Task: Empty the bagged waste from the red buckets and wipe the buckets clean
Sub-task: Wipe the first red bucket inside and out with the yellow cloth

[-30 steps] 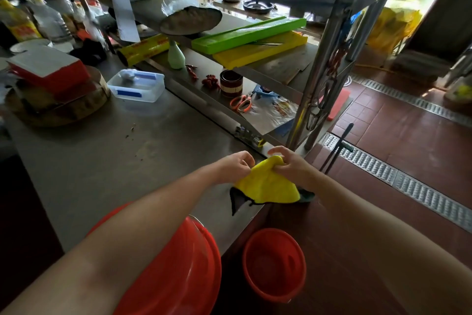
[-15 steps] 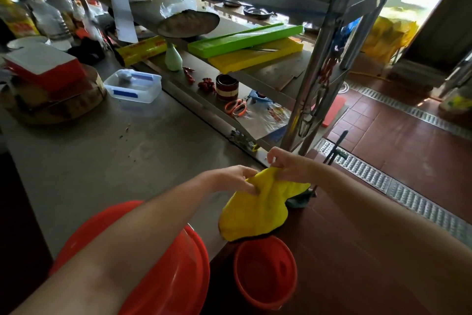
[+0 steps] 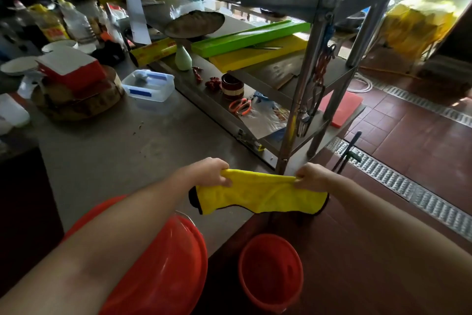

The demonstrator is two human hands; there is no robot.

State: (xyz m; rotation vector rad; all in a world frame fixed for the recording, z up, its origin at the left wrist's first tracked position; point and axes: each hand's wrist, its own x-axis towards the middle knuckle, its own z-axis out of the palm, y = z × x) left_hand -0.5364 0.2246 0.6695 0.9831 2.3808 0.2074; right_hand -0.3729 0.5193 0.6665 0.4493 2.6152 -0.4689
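Floor: red-brown tiles [image 3: 421, 141], one metal drain [image 3: 408, 187] on the right.
Table: one steel table [image 3: 115, 156], with a steel rack [image 3: 304, 100] at its far side.
Buckets: two; the big red bucket [image 3: 163, 271] is low by the table's near edge, half hidden by the left arm; the small red bucket [image 3: 270, 271] stands on the floor, open side up.
Cloth: one yellow cloth [image 3: 260, 194], stretched in the air between both hands.
Hands: two; the left hand [image 3: 207, 171] and the right hand [image 3: 310, 176] each pinch one end with curled fingers.

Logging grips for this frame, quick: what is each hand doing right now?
Left hand: closed, pinching one top corner of the yellow cloth.
Right hand: closed, pinching the other top corner, with the cloth stretched between them.
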